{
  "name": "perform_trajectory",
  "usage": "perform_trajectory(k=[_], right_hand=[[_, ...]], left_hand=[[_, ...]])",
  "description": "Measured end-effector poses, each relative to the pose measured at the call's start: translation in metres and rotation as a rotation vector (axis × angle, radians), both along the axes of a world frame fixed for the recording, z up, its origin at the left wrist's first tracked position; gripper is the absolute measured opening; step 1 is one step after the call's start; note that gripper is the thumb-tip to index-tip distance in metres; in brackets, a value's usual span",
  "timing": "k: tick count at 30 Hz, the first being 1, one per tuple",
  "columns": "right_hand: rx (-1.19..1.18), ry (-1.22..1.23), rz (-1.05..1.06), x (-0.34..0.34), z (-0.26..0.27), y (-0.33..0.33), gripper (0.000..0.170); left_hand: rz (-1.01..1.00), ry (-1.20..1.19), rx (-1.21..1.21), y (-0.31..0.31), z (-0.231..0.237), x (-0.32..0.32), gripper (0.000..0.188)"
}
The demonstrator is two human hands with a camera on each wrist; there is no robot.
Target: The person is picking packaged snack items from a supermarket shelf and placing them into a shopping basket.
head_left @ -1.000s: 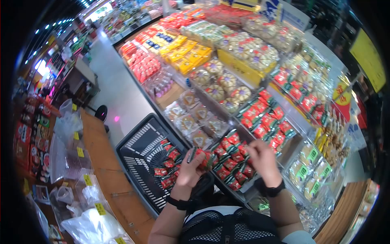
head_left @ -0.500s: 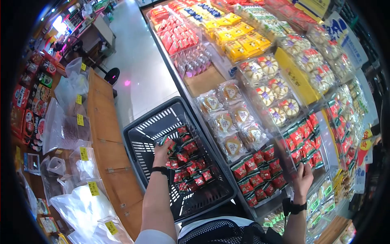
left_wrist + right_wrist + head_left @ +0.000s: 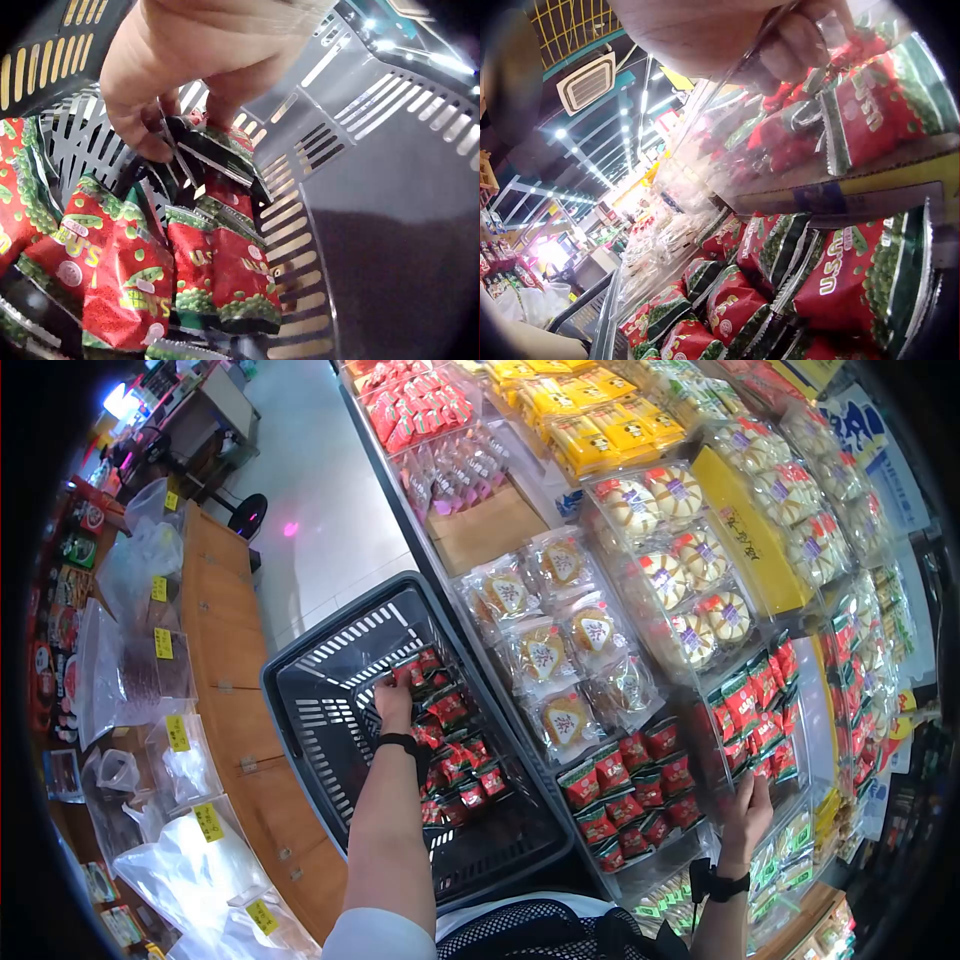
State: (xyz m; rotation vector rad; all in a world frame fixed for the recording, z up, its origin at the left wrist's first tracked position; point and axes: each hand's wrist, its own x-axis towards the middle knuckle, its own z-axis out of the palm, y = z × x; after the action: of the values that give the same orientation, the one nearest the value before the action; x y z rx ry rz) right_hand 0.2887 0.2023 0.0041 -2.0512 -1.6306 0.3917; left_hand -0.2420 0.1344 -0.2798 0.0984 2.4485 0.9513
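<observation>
Inside the dark grey shopping basket (image 3: 300, 745), my left hand (image 3: 392, 705) grips small red and green snack packets. The left wrist view shows its fingers curled around the dark crimped ends of the held packets (image 3: 217, 161). Other snack packets (image 3: 455, 760) lie heaped in the basket beside and below the hand. On the display's right, my right hand (image 3: 745, 818) grips the edge of a clear plastic divider (image 3: 742, 64), fingers curled over it. Just past its fingertips are more red and green packets (image 3: 765, 705) in the upper bin.
A lower bin of the same packets (image 3: 630, 795) adjoins the basket's right side. Wrapped round cakes (image 3: 545, 655) and boxed pastries (image 3: 690, 575) sit farther back. Left of the basket runs a wooden counter (image 3: 245, 710) with clear bins and plastic bags (image 3: 190, 870).
My left hand has moved from in front of me, carrying snack packets down into the basket. My right hand has moved from above the lower bin to the upper bin's divider.
</observation>
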Motion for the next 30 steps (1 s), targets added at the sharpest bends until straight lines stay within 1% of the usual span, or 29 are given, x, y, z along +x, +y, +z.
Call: perform_trajectory(k=[2, 3, 5, 6, 9, 10, 12, 13, 15, 16, 17, 18, 19, 20, 21, 22, 23, 24, 25, 26, 27, 28, 29, 30], right_hand=[[0.015, 0.009, 0.010, -0.002, 0.001, 0.000, 0.030], [0.024, 0.012, 0.029, -0.001, 0.001, -0.001, 0.030], [0.011, -0.007, 0.025, 0.000, 0.001, -0.001, 0.031], [0.026, -0.033, 0.040, -0.001, 0.002, -0.001, 0.031], [0.044, -0.065, 0.072, 0.004, -0.002, -0.001, 0.031], [0.049, -0.071, 0.092, 0.007, -0.004, -0.001, 0.031], [0.048, -0.052, 0.090, 0.005, -0.002, -0.002, 0.030], [0.045, -0.033, 0.092, 0.005, -0.001, -0.002, 0.029], [0.049, -0.046, 0.095, 0.005, -0.001, -0.002, 0.028], [0.050, -0.059, 0.099, 0.005, -0.002, -0.003, 0.028], [0.053, -0.062, 0.092, 0.006, -0.003, -0.002, 0.028], [0.055, -0.065, 0.087, 0.007, -0.006, -0.003, 0.026], [0.059, -0.071, 0.077, 0.009, -0.008, -0.003, 0.025], [0.080, -0.134, 0.083, 0.009, -0.008, -0.002, 0.024], [0.067, -0.099, 0.052, 0.002, -0.001, -0.003, 0.023], [0.086, -0.108, 0.062, 0.000, 0.000, -0.004, 0.023], [0.107, -0.120, 0.064, 0.000, 0.000, -0.005, 0.023], [0.115, -0.155, 0.070, -0.001, 0.001, -0.006, 0.022], [0.120, -0.190, 0.066, 0.000, 0.002, -0.007, 0.022], [0.121, -0.188, 0.077, -0.001, 0.006, -0.007, 0.022], [0.121, -0.184, 0.088, -0.001, 0.009, -0.008, 0.022], [0.131, -0.189, 0.086, 0.001, 0.006, -0.008, 0.023], [0.141, -0.190, 0.088, 0.003, 0.005, -0.008, 0.024], [0.113, -0.166, 0.082, 0.002, 0.010, -0.008, 0.024]], left_hand=[[0.003, -0.060, -0.113, -0.002, -0.001, -0.003, 0.063], [-0.005, -0.055, -0.110, -0.004, -0.002, -0.002, 0.063], [0.037, -0.033, -0.012, -0.005, 0.008, 0.005, 0.067], [-0.003, -0.046, 0.007, -0.008, 0.013, 0.008, 0.069], [-0.056, -0.047, -0.021, -0.005, 0.046, 0.023, 0.067], [-0.059, -0.046, -0.019, -0.007, 0.039, 0.020, 0.067], [-0.167, 0.056, -0.048, -0.014, 0.011, 0.008, 0.070], [-0.171, 0.057, -0.045, -0.011, 0.022, 0.011, 0.070], [-0.066, -0.117, 0.018, -0.003, 0.053, 0.020, 0.072], [0.002, -0.175, 0.143, -0.011, 0.011, 0.002, 0.070], [-0.005, -0.177, 0.145, -0.016, -0.004, -0.003, 0.070], [0.048, -0.230, 0.280, -0.020, -0.019, -0.006, 0.072], [0.098, -0.287, 0.416, -0.021, -0.025, -0.006, 0.074], [0.047, -0.330, 0.339, -0.022, -0.012, -0.003, 0.075], [0.017, -0.272, 0.333, -0.025, -0.018, -0.001, 0.076], [-0.050, -0.167, 0.196, -0.023, 0.011, 0.013, 0.074], [-0.058, -0.154, 0.290, -0.029, -0.010, 0.008, 0.070], [-0.100, -0.147, 0.302, -0.029, 0.007, 0.017, 0.068], [-0.149, -0.100, 0.320, -0.032, 0.003, 0.016, 0.064], [-0.147, -0.120, 0.380, -0.028, 0.033, 0.036, 0.055], [-0.257, -0.130, 0.389, -0.035, 0.029, 0.033, 0.047], [-0.181, -0.192, 0.402, -0.034, 0.044, 0.048, 0.043], [-0.227, -0.159, 0.460, -0.035, 0.063, 0.063, 0.043], [-0.240, -0.192, 0.503, -0.034, 0.081, 0.078, 0.042]])
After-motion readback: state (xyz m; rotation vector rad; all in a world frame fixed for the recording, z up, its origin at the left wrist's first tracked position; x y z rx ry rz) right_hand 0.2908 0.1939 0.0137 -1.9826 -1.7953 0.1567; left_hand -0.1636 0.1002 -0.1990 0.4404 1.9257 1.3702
